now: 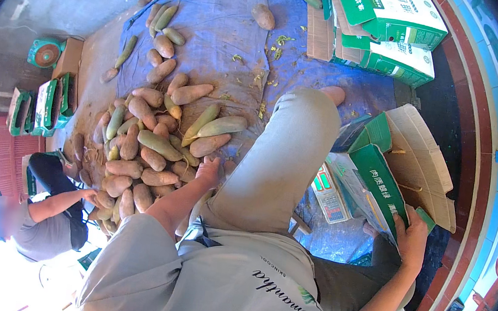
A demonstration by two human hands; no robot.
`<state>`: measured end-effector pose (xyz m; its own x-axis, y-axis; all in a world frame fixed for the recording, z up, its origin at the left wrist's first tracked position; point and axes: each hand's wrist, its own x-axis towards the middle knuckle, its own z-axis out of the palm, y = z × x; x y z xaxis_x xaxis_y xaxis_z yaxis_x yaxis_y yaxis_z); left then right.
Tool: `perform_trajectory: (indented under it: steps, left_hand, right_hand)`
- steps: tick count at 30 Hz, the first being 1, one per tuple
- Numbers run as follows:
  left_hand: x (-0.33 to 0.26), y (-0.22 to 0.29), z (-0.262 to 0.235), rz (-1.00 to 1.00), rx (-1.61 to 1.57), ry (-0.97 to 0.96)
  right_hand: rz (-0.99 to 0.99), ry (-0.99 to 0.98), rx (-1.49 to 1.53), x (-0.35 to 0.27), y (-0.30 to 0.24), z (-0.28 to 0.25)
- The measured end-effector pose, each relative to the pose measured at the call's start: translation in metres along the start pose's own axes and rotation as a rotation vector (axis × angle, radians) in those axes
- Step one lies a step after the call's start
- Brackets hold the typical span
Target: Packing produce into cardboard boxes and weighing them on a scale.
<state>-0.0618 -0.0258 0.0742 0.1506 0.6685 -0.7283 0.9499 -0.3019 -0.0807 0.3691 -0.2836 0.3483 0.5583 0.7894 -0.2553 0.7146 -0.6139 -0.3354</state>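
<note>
A large heap of muddy, long root vegetables (125, 168), some green and some pinkish brown, lies to my left on a blue sheet. My left hand (209, 169) is at the heap's right edge beside my raised knee, just below a brownish root (210, 144). Its fingers look slightly apart, with nothing visible between them. On my right, my right hand (409, 238) grips the edge of an open green-and-white carton (375, 179), whose brown flaps stand up. Beside that carton is a scale (330, 192) with a lit green display and a keypad.
Two more cartons (389, 58) stand at the far right on the blue sheet (212, 47). Loose roots (164, 45) trail toward the far left. Another person (48, 218) reaches into the heap from the left. Cartons (46, 105) and a green fan (45, 54) stand beyond.
</note>
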Motion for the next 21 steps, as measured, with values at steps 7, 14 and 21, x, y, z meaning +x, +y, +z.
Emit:
perform_trajectory:
  steps: [7, 14, 21]
  left_hand:
    - [-0.0014, 0.0017, -0.0032, -0.022, -0.005, -0.015]
    - [0.0025, -0.0012, 0.0009, 0.011, 0.023, 0.006]
    - [0.0010, -0.0018, 0.0017, 0.004, 0.021, 0.002]
  right_hand:
    - [-0.003, 0.000, 0.008, 0.0006, -0.0029, -0.0005]
    - [0.008, 0.007, 0.001, 0.0008, 0.0000, 0.0007]
    - [0.018, -0.005, 0.010, 0.0014, 0.0000, 0.0005]
